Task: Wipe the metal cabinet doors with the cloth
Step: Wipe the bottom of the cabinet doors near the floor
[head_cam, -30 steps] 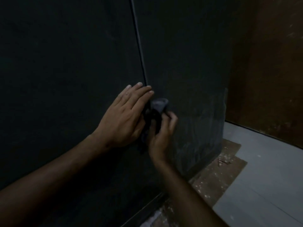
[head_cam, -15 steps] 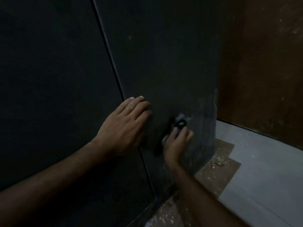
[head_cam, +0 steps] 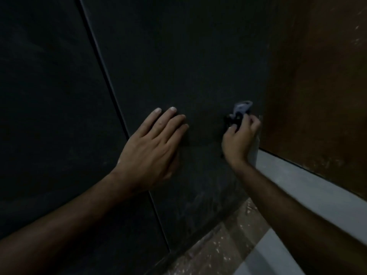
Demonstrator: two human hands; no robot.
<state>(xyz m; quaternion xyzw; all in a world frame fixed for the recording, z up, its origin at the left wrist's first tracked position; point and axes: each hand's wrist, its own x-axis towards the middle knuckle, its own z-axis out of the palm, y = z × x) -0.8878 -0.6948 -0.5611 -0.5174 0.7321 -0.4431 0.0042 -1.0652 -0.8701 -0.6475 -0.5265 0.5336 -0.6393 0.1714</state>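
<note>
Two dark metal cabinet doors fill the view, the left door [head_cam: 49,96] and the right door [head_cam: 188,66], split by a thin vertical seam. My left hand [head_cam: 153,149] lies flat on the right door just past the seam, fingers spread and holding nothing. My right hand [head_cam: 240,137] is closed around a small dark and grey cloth [head_cam: 239,111] and presses it against the right door close to its right edge. Most of the cloth is hidden by my fingers.
A brown wall [head_cam: 317,86] stands to the right of the cabinet. A grey floor [head_cam: 297,181] runs along it. A speckled brown mat or board [head_cam: 228,241] lies on the floor at the cabinet's foot.
My right hand has slid the cloth rightward across the right door, from the seam to the door's right edge. My left hand has stayed flat by the seam. The camera turned right.
</note>
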